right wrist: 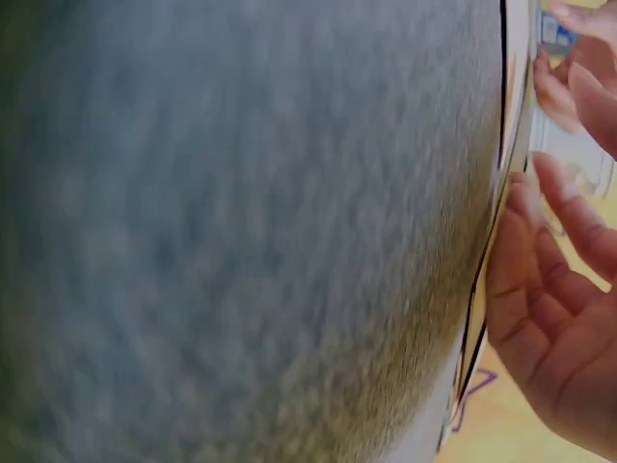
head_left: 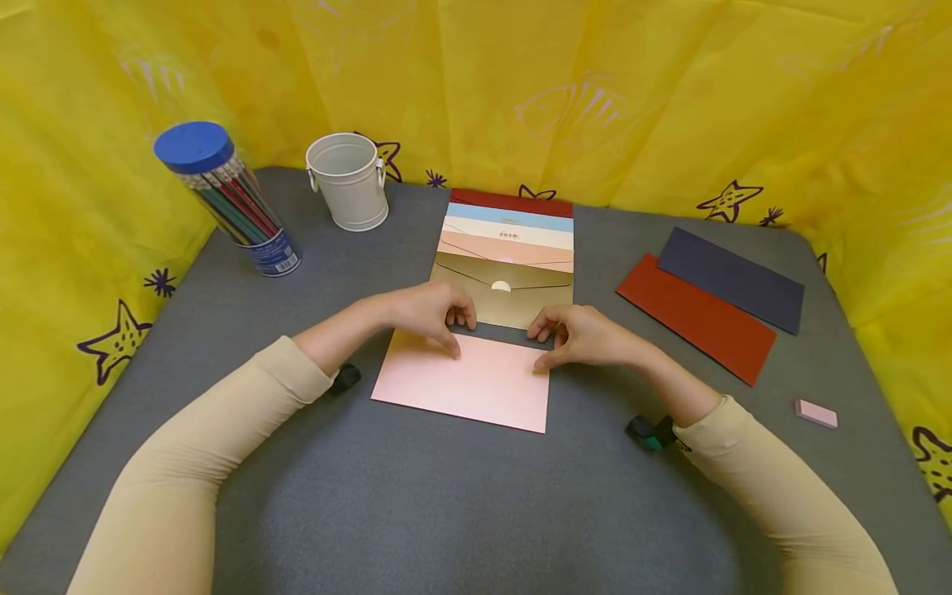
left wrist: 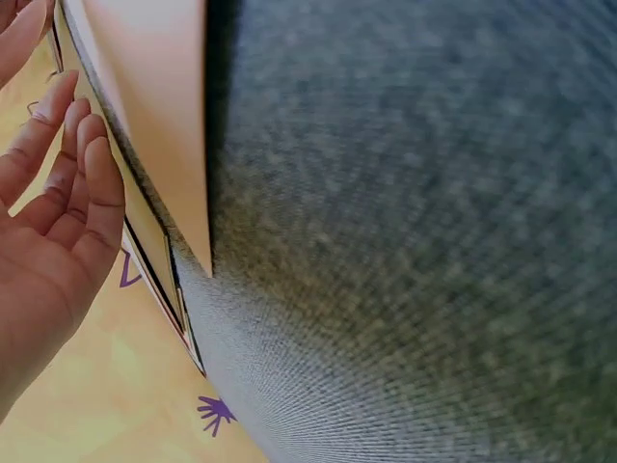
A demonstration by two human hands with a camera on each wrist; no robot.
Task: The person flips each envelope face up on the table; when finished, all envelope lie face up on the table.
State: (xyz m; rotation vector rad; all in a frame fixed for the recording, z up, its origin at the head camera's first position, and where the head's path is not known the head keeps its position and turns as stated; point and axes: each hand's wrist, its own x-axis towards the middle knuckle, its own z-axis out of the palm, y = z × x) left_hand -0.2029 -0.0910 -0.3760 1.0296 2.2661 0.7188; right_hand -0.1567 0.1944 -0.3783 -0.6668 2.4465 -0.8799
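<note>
A pale pink envelope (head_left: 461,387) lies on the grey table in front of a row of overlapping envelopes. The nearest in that row is a gold envelope (head_left: 513,302) with a round white seal. My left hand (head_left: 427,312) is over the pink envelope's far left part, its thumb at the paper and its fingers loosely bent. At the far right corner is my right hand (head_left: 587,335), thumb by the edge and fingers bent beyond it. Both wrist views show the left fingers (left wrist: 101,193) and right fingers (right wrist: 525,241) relaxed, with thumbs apart. Exact contact is hard to tell.
Behind the gold envelope are peach, white, light blue and dark red (head_left: 513,202) ones. A red envelope (head_left: 695,318) and a navy envelope (head_left: 732,277) lie at right, near a pink eraser (head_left: 816,413). A pencil tub (head_left: 238,198) and white bucket (head_left: 348,182) stand at back left.
</note>
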